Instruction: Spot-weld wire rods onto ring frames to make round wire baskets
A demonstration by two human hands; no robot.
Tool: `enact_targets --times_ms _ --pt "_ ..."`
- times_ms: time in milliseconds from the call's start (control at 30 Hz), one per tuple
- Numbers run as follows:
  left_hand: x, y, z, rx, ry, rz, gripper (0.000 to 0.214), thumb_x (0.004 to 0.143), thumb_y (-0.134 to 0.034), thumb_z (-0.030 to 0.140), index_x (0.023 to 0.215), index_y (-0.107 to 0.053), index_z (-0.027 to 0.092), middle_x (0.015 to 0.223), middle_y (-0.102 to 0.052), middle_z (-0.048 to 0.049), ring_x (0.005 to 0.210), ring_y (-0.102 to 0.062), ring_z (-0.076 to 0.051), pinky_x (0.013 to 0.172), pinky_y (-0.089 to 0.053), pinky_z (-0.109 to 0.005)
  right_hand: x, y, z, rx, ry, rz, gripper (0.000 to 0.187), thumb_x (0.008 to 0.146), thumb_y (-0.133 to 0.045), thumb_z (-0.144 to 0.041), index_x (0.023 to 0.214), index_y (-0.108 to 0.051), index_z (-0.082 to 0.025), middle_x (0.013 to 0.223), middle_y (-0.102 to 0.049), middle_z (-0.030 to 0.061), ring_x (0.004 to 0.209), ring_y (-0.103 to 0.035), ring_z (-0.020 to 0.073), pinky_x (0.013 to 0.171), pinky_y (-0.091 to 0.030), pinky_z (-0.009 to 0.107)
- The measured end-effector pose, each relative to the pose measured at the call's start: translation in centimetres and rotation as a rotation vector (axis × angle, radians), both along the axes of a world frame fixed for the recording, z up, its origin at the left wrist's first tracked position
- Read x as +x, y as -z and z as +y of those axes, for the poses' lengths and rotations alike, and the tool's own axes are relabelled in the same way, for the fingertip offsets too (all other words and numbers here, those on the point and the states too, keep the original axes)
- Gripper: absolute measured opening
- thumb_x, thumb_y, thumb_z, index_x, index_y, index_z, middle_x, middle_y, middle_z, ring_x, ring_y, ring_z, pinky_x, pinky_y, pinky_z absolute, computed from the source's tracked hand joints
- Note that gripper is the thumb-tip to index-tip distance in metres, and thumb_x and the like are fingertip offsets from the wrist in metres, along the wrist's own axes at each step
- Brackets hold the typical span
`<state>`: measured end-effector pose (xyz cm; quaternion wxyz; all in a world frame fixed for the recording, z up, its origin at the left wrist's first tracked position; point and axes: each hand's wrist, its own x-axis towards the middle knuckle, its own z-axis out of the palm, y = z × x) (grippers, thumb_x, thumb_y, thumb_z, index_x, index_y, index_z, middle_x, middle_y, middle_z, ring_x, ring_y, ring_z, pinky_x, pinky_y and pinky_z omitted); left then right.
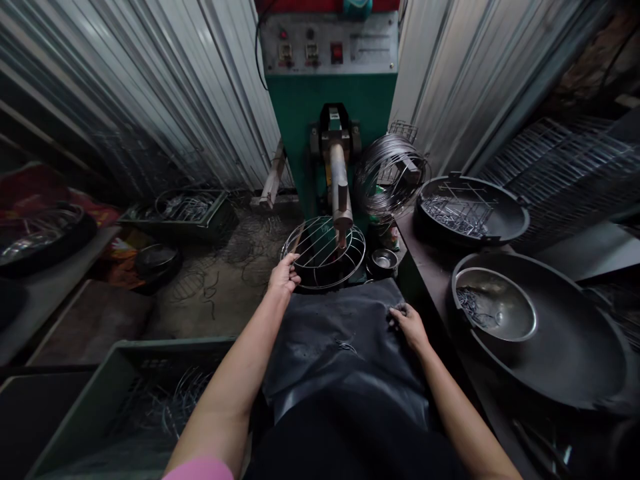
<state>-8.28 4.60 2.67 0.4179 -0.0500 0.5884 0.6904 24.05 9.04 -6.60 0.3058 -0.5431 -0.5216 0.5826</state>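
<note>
My left hand (283,274) grips the near-left rim of a round wire rack (323,252), which lies under the head (343,208) of a green welding machine (330,100). My right hand (409,325) rests on the dark apron (330,333) over my lap, fingers curled and pressed together on the cloth near its right edge. What those fingers hold, if anything, is too small to make out. A short bent wire piece (346,346) lies on the apron between my hands.
A coil of wire (390,175) stands right of the machine. A small steel bowl (384,259) sits beside the rack. On the right bench are a black pan with wire pieces (473,212) and a steel bowl (497,311) inside a large pan. A green crate (135,400) with wire parts is at lower left.
</note>
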Motion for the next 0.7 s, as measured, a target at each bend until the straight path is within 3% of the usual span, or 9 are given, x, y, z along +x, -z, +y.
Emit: enact_targets --times_ms 300,433,600,700 --pt "-0.2 0.3 0.0 -0.002 -0.016 -0.011 0.033 0.048 -0.070 0.021 0.057 -0.038 0.018 0.044 -0.027 0.0107 0.034 -0.017 0.000 0.031 -0.012 -0.014 0.3 0.2 0.2 -0.103 -0.094 0.015 0.031 0.059 -0.067 -0.041 0.065 -0.049 -0.018 0.050 -0.060 -0.0007 0.041 -0.051 0.0092 0.040 -0.037 0.019" --pt "-0.4 0.5 0.3 -0.010 -0.022 -0.020 0.033 0.047 -0.070 0.021 0.058 -0.039 0.018 0.045 -0.027 0.0109 0.034 -0.017 0.000 0.031 -0.012 -0.014 -0.1 -0.2 0.1 -0.141 -0.142 -0.028 0.025 0.064 -0.064 -0.037 0.065 -0.047 -0.018 0.050 -0.058 -0.0028 0.039 -0.048 0.0072 0.039 -0.036 0.018" --pt "-0.4 0.5 0.6 -0.005 -0.002 -0.031 0.032 0.047 -0.069 0.022 0.059 -0.040 0.018 0.044 -0.027 0.0111 0.034 -0.016 0.000 0.031 -0.012 -0.014 -2.0 -1.0 -0.9 -0.180 -0.462 -0.264 0.010 0.072 -0.056 -0.023 0.073 -0.047 -0.019 0.050 -0.051 -0.0072 0.035 -0.045 0.0073 0.035 -0.031 0.018" --pt "-0.2 0.6 0.7 0.006 0.004 -0.026 0.033 0.047 -0.069 0.023 0.059 -0.039 0.018 0.045 -0.026 0.0112 0.034 -0.016 0.000 0.032 -0.012 -0.014 -3.1 -1.5 -1.2 -0.087 -0.659 -0.473 0.011 0.073 -0.056 -0.014 0.073 -0.046 -0.019 0.052 -0.049 -0.0075 0.038 -0.046 0.0072 0.039 -0.033 0.018"
